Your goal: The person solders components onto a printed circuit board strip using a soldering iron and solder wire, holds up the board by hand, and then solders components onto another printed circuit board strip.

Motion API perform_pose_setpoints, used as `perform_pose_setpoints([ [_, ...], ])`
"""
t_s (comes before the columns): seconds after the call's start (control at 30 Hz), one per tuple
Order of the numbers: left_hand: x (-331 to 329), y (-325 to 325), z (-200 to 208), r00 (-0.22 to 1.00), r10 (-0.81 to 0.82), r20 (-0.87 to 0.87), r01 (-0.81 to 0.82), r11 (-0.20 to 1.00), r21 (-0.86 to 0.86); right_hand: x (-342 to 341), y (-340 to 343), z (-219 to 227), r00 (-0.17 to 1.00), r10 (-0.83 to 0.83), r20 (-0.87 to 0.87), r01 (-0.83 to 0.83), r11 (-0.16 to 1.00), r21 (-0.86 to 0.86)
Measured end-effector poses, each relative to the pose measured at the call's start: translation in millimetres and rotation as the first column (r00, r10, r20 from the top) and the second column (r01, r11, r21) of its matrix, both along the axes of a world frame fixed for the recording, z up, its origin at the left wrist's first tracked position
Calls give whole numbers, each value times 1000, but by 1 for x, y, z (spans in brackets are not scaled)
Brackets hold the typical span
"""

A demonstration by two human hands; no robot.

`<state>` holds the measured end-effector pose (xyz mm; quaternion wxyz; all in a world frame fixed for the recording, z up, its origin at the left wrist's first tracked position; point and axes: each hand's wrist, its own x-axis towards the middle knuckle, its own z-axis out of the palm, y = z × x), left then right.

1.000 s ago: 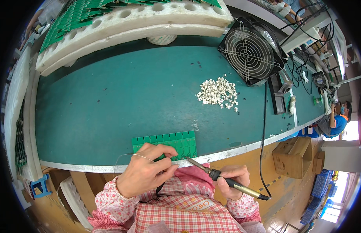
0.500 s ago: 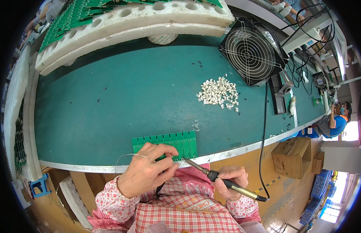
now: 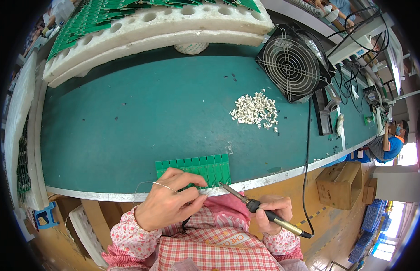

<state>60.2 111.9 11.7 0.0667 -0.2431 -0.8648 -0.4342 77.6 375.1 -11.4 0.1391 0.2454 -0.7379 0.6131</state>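
there is one soldering iron (image 3: 252, 205), one connector pile (image 3: 254, 108).

The camera I'm watching rides on the worker's head, the left of a side-by-side pair, and peers down and forward across the bench (image 3: 151, 117). It sits close: the checked apron (image 3: 210, 253) rises from the bottom rim, and the hands (image 3: 171, 194) are low and central, nearer than the white foam slab (image 3: 160, 34) along the top. It's a very wide fisheye, upright, with blackened corners and a bowed front edge (image 3: 259, 183), reaching right to another person (image 3: 392, 145).
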Motion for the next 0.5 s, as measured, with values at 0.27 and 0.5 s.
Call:
perform_pose_setpoints([
  [0.27,5,-6,1,999,21,-46,-25,996,-88,-2,-7,1,999,32,23,-31,999,-43],
  [0.5,3,-3,-4,997,34,-73,-42,994,-100,-3,-12,3,997,68,29,-67,998,-21],
])
